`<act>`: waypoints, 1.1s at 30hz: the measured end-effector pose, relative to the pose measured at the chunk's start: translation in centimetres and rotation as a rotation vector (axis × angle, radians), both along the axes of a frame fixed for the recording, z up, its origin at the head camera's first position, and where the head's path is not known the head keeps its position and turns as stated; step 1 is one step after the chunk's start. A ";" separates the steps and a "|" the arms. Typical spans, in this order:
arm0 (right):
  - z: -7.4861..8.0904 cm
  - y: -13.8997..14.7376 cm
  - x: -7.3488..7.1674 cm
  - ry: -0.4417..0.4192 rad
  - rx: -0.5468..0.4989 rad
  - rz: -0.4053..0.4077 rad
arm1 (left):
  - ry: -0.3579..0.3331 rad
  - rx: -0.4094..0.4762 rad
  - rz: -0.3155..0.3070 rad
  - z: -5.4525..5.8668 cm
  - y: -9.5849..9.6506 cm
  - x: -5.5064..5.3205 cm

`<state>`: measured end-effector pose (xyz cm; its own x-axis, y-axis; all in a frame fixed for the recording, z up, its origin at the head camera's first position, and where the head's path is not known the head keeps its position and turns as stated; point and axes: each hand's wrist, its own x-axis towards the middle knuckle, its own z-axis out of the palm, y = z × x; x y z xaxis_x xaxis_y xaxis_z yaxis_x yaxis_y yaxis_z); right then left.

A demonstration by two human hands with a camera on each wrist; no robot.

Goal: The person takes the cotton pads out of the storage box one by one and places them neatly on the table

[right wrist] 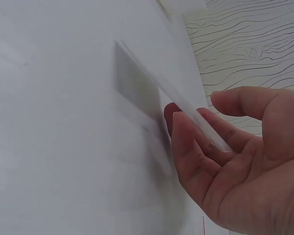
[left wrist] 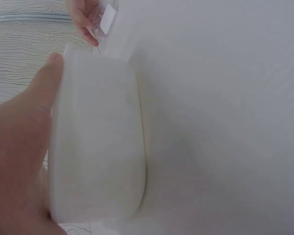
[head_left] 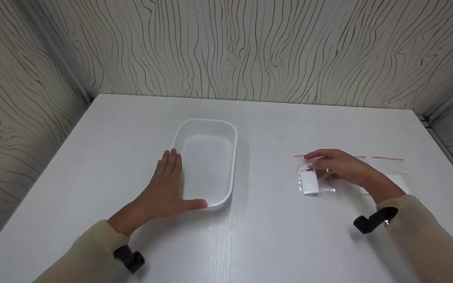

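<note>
A white plastic basin (head_left: 232,165) stands left of the middle of the table. My left hand (head_left: 161,192) rests on it with straight fingers along the left rim and the thumb on the near rim. In the left wrist view the basin's near wall (left wrist: 98,137) fills the middle. My right hand (head_left: 340,167) holds a small clear zip bag with a red-lined top and a white piece (head_left: 309,182) inside. The right wrist view shows the fingers curled round this bag (right wrist: 179,103), which stands tilted, nearly edge-on, with its shadow on the tabletop.
Another clear bag with a red top line (head_left: 387,158) lies at the right, partly covered by my right forearm. The white table (head_left: 269,239) reaches back to a wood-grain panel (head_left: 230,51); more panels stand at both sides.
</note>
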<state>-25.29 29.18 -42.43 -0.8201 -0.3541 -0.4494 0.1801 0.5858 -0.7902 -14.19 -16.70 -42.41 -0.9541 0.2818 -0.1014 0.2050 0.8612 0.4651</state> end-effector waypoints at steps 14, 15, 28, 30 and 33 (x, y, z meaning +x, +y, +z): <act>0.4 2.0 0.2 -0.004 0.030 0.002 | 0.001 0.011 -0.006 -0.1 -0.1 0.0; 0.4 2.1 0.2 -0.003 0.033 0.004 | 0.002 0.012 -0.008 -0.1 -0.1 0.0; 0.9 3.0 0.5 0.061 0.124 0.005 | 0.008 0.004 -0.015 -0.2 -0.3 -0.1; 1.0 3.1 0.5 0.069 0.144 0.006 | 0.006 0.007 -0.016 -0.1 -0.4 0.0; 1.2 3.0 0.5 0.079 0.176 0.014 | 0.004 0.006 -0.016 -0.1 -0.4 0.0</act>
